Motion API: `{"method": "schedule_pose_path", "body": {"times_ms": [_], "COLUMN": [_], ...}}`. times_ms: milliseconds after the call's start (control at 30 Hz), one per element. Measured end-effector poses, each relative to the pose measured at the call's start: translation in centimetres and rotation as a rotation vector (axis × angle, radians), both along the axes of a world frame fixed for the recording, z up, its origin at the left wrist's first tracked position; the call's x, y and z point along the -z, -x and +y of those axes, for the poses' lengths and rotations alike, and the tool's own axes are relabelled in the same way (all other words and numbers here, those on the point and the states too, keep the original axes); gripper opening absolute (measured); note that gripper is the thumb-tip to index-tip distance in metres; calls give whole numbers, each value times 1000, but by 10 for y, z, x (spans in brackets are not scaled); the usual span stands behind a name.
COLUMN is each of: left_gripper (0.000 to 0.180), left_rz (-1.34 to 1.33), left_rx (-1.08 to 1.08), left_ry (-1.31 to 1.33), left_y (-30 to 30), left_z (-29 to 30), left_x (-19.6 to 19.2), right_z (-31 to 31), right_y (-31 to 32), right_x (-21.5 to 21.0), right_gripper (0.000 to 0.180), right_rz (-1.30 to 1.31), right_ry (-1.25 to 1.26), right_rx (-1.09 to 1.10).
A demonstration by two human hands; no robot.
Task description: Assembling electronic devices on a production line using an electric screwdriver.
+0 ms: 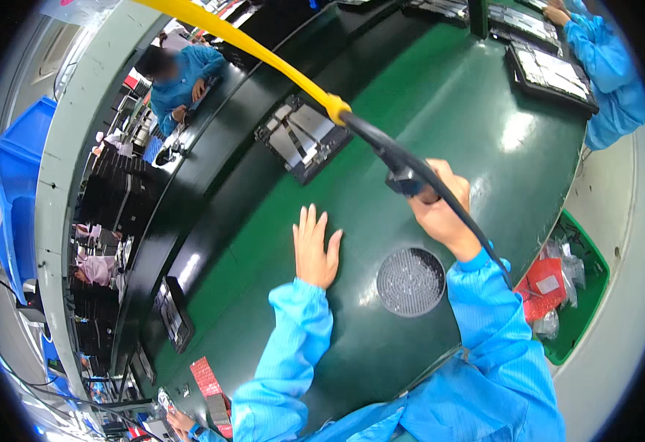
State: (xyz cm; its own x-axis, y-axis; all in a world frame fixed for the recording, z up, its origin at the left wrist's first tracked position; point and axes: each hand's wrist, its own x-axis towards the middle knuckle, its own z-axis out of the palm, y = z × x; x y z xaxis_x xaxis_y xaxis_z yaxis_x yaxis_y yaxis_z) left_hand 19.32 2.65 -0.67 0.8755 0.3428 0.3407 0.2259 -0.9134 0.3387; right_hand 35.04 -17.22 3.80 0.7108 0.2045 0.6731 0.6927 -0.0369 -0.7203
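Note:
My left hand [315, 249] lies on the green work surface [359, 335], fingers stretched out and holding nothing. The right hand [444, 210] is closed round a black corded tool [405, 180], whose lower part is hidden by the fingers. Its black cable [451, 199] runs across my right wrist and forearm. Between my forearms sits a round dark dish [411, 282] full of tiny parts, too small to name surely. Beyond my left hand, an opened flat electronic device [304, 140] with silvery panels rests near the far side of the belt.
A yellow hose [241, 46] slants overhead. At the right, a green bin [588, 306] holds a red packet and clear bags. More opened devices [551, 74] line the far right, beside a co-worker's blue sleeve [606, 59]. Another flat device [169, 313] lies at the left.

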Motion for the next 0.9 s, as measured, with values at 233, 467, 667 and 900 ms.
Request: {"method": "schedule_pose_path", "body": {"times_ms": [233,467,667,900], "left_gripper": [72,64,55,47], "left_rz": [238,38,-54,-33], "left_rx": [59,112,62,180], "left_ry": [-39,-552,-484,-344], "left_y": [-115,-93,-12,158], "left_z": [112,121,66,-35], "left_x": [-29,-16,-58,-48], "right_z": [-12,11,6,2], "right_y": [-4,-6,-12,-5], "right_x": [-6,5,-4,0], "right_gripper": [40,43,39,33], "right_rz": [-60,-37,120,44], "right_ry": [51,-110,70,137], "right_rx": [2,12,131,84]}}
